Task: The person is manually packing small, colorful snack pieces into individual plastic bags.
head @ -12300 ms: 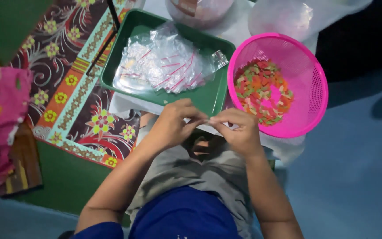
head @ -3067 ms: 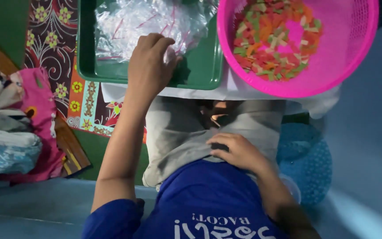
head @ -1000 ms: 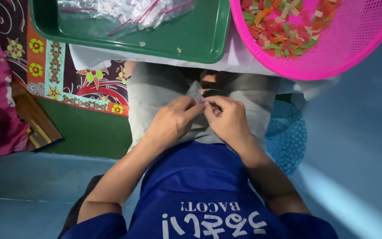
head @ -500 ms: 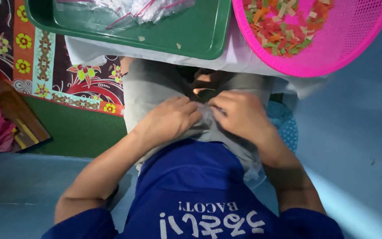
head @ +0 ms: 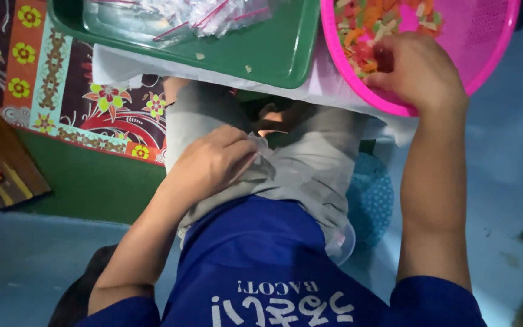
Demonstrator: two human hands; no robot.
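My left hand (head: pixel 213 162) rests on my lap, pinching a small clear plastic bag (head: pixel 260 144) by its mouth. My right hand (head: pixel 416 68) reaches into the pink mesh basket (head: pixel 491 42) at the upper right, its fingers curled down among the orange, green and cream snack pieces (head: pixel 364 24). Whether it holds any pieces is hidden. A green tray (head: pixel 273 51) at the top carries a heap of small clear zip bags with red seals (head: pixel 207 13).
A patterned floral mat (head: pixel 92 103) lies under the tray on the left. Pink cloth and a brown board (head: pixel 1 175) sit at the left edge. A blue patterned item (head: pixel 370 200) lies beside my right leg on the blue floor.
Both hands were together on my lap half a second ago. My right hand has since lifted up and right into the pink basket, while my left hand stays on the lap with the bag.
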